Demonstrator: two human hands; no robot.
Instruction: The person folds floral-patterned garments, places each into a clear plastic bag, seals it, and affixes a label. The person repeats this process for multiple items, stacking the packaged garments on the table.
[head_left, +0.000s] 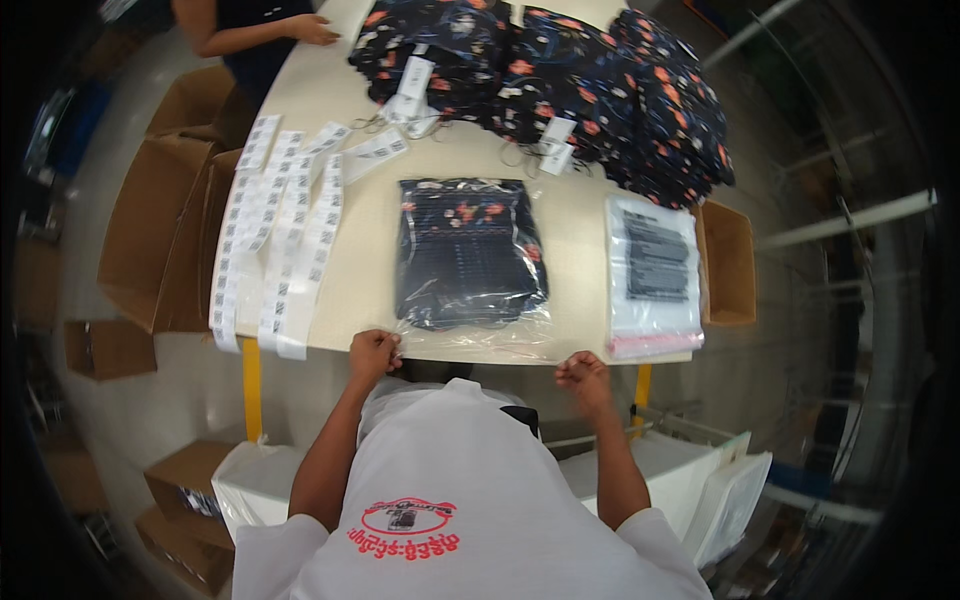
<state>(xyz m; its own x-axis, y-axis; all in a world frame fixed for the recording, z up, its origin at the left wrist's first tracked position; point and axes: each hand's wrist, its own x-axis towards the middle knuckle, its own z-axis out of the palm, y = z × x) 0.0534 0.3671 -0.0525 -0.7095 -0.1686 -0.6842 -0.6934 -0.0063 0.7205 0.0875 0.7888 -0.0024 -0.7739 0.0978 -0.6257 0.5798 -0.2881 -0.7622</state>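
A folded dark floral garment (472, 255) lies inside a clear plastic bag (480, 341) on the table, the bag's open-looking end towards me. My left hand (377, 352) pinches the near left corner of this bag at the table's edge. At the near right corner, my right hand (586, 375) has its fingers curled with thumb and fingertips together; whether film is between them is too blurred to tell. Right of the garment lies a stack of flat clear plastic bags (652, 277) with printed text and a pink strip. On the left, strips of white printed labels (300, 202) overlap each other.
Piles of dark floral garments (577, 75) with white hang tags (557, 146) cover the table's far side. A co-worker's hand (313, 30) is at the far left edge. Cardboard boxes (161, 232) stand left of the table, and another box (729, 262) stands on the right.
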